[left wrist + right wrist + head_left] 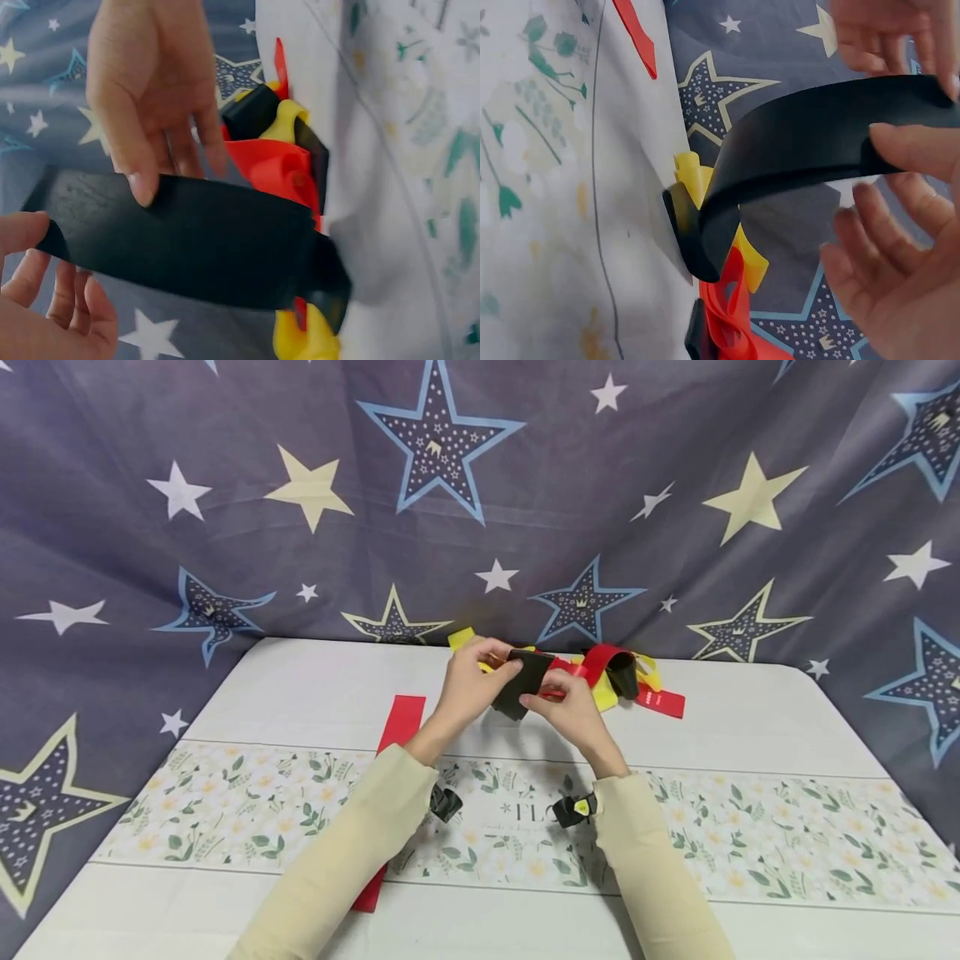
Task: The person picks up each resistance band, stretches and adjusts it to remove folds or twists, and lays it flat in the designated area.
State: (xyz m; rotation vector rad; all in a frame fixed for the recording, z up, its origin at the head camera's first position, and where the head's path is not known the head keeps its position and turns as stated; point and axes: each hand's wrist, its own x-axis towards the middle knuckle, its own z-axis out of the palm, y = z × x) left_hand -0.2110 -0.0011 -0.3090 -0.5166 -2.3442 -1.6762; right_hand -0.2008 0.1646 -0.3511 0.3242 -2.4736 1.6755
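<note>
Both hands hold a flat black elastic exercise band (522,683) above the back of the table. My left hand (471,683) pinches one end between thumb and fingers; in the left wrist view that hand (56,311) shows at the lower left. Farther along the upper edge, my right hand (573,706) pinches the band with its thumb, and its other fingers hang loosely behind. In the right wrist view the black band (802,142) curves down into a folded loop near the table. Tangled red and yellow bands (600,668) lie just behind and beside the hands.
A red band (402,722) lies flat to the left, partly under the left arm. Another red end (662,700) with white print pokes out of the pile at right. The white table (750,718) has a floral strip; a star-patterned cloth (637,552) hangs behind it.
</note>
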